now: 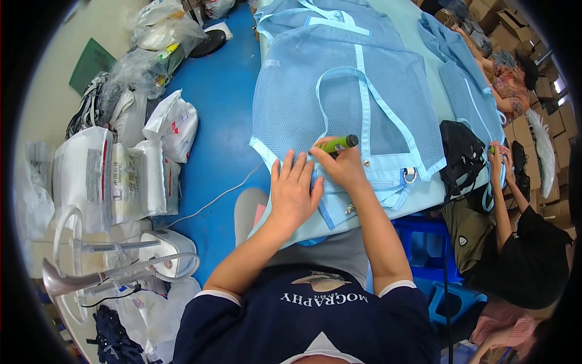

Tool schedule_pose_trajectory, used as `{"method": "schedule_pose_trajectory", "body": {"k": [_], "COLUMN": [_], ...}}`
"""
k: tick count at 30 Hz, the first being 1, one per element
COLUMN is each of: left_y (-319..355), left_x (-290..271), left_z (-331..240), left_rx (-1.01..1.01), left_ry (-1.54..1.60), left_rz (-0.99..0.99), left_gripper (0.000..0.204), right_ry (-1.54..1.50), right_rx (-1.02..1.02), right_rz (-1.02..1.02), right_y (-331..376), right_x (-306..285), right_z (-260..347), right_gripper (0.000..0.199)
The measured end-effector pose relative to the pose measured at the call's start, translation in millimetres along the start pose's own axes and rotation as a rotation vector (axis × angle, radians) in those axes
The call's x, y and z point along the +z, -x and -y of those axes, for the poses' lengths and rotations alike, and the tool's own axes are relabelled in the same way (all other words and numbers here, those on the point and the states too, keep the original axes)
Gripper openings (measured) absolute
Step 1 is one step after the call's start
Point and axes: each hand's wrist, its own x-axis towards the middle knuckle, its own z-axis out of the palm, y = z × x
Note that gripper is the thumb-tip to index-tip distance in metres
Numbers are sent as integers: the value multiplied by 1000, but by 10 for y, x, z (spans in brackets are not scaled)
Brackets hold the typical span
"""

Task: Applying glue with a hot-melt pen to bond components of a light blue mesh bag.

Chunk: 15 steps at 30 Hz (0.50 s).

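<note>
A light blue mesh bag [303, 91] with pale blue straps and trim lies flat on the table before me. My left hand [294, 191] rests on its near left corner, fingers stretched out flat and pressing the fabric. Close beside it, my right hand [342, 167] is closed around a thick green stick with a black end [339, 144], which lies sideways over the bag's near edge. The stick's far tip is hidden by my fingers, so I cannot tell its exact kind. A metal ring [410, 175] sits on the trim to the right.
On the right a co-worker's hands [500, 155] work at another blue bag [464, 91]. A black bag [462, 158] lies between us. Plastic-wrapped packs [85, 176] and a garment steamer [170, 252] stand at left, with a cable [212, 206] crossing the blue floor. Blue stools [424, 242] stand at right.
</note>
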Motion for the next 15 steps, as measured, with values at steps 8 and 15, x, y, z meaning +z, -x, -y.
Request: {"method": "schedule_pose_trajectory", "body": {"k": [8, 15], "left_y": [1, -11], "left_x": [-8, 19], "left_z": [6, -30], "left_rx": [-23, -27], "left_ry": [-24, -45], "left_rz": [7, 18], "left_gripper": [38, 37], "right_ry": [45, 35], "right_rx": [96, 71], "right_rz": [82, 17], "right_y": [-7, 20], "right_x": [-41, -109], "right_z": [120, 120], "right_gripper": [16, 17]}}
